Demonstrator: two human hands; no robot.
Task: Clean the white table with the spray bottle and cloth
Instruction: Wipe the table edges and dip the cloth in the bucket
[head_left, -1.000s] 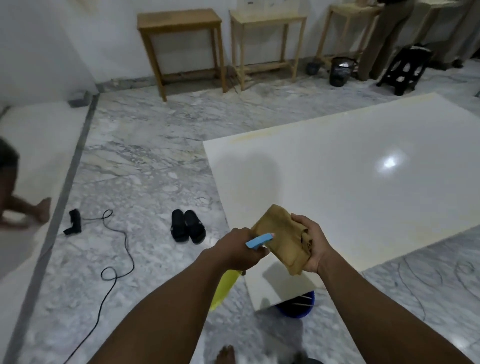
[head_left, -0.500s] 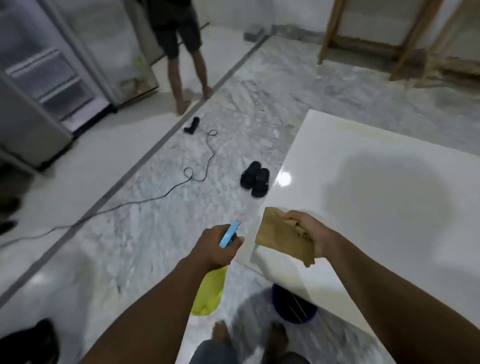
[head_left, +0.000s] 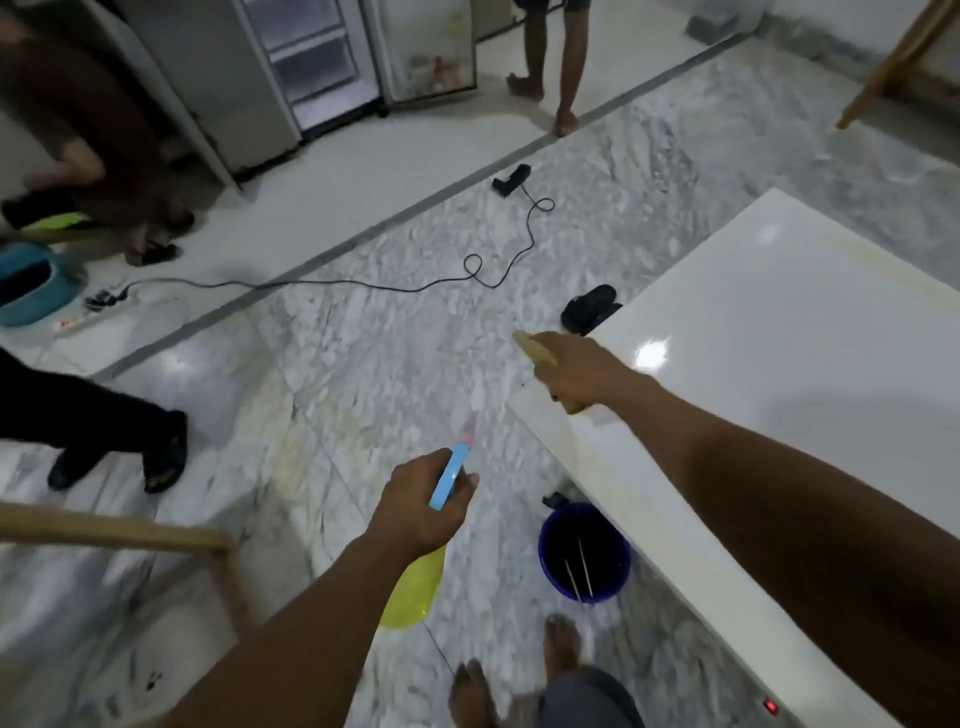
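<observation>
Grip comes first on the left: the left hand (head_left: 415, 512) is wrapped round the neck of the spray bottle (head_left: 415, 592). The bottle's blue head aims out over the marble floor (head_left: 363, 374) and its yellow body hangs below the wrist, off the white table (head_left: 779, 364) and left of its near edge. A blue bucket (head_left: 584, 553) stands on the floor, tucked against that same edge. Further right, the right hand (head_left: 576, 371) lies knuckles-up on the table's near-left corner, fingers closed over the cloth (head_left: 535, 349). Only 2 tan tips of the cloth show, 1 past the fingers and 1 under the wrist. The step in hand looks like the start of the wipe. To do it well, I judge the nozzle should swing right until it points at the tabletop rather than the floor. The cloth should be spread flat under the palm, then drawn in overlapping strokes from this corner along the left edge, so the yellowish streaks near the far edge are reached. Compared with 0.5 s ago, the cloth no longer dangles above the corner but is pressed down on it. The right arm reaches further out, and the bottle hand has barely shifted.
</observation>
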